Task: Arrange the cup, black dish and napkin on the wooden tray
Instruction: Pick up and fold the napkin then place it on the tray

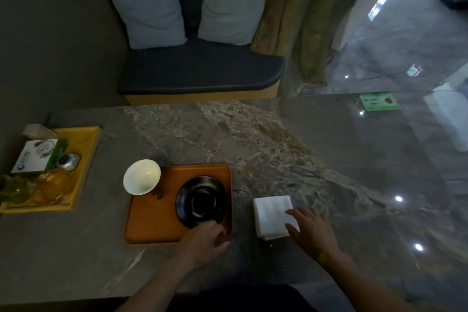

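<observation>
Black dish: I am seeing the black dish (202, 200) lying on the right half of the wooden tray (152, 220), so I am counting this part as nearly done.
Left hand: my left hand (202, 238) is sitting at the dish's near rim, fingers curled at its edge; I am reading that as a pinch, though the light is dim.
Cup: the white cup (141, 177) is overlapping the tray's far left corner; I cannot tell whether it is standing fully on the wood.
Napkin: the folded napkin (272, 213) is lying on the stone table (329, 159), just beside the tray's right edge, off the wood.
Right hand: my right hand (311, 228) is resting with straight, spread fingers on the napkin's near right corner, not gripping.
Left to do: I am judging the napkin as the main step remaining, and possibly the cup.
</observation>
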A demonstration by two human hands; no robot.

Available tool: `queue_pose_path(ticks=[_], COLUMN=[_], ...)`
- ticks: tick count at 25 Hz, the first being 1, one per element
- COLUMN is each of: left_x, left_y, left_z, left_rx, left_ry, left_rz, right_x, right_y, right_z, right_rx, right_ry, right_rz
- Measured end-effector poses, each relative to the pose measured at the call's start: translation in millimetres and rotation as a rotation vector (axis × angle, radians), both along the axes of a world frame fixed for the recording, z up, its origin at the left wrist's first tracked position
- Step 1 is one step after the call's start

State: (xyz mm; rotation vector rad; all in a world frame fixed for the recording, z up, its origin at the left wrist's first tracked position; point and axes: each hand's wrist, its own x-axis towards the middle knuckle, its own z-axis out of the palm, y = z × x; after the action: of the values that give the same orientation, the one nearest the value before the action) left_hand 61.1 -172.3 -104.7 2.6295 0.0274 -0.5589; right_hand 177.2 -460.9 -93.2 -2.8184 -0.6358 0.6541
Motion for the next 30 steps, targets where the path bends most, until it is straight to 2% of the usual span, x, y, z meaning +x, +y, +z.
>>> queue_pose_path(ticks=[4, 8, 12, 15, 20, 24, 30], left_x=[61, 109, 134, 141, 142, 136, 110], left_y=[-36, -58, -70, -78, -84, -91, -99], left_z=[13, 15, 4, -5, -11, -10, -8], left_rx=[0.095, 0.157, 0.246, 0.285, 0.346, 0.328, 0.227], left_ry=[0.099, 0.105, 0.194, 0.242, 0.196, 0.192, 0.072], left_rz=[-0.172, -0.146, -0.104, -0.067, -0.092, -0.012, 0.164], right_x=[35, 67, 83, 83, 81, 78, 61], right_y=[-24, -23, -10, -2, 4, 4, -4], right_z=[5, 5, -3, -14, -31, -34, -29], right_rx=[-0.125, -0.174, -0.186, -0.206, -0.188, -0.126, 0.026], right_ry=[0.015, 0.034, 0.102, 0.123, 0.072, 0.062, 0.036], right_rz=[0.104, 0.185, 0.260, 0.273, 0.300, 0.279, 0.223])
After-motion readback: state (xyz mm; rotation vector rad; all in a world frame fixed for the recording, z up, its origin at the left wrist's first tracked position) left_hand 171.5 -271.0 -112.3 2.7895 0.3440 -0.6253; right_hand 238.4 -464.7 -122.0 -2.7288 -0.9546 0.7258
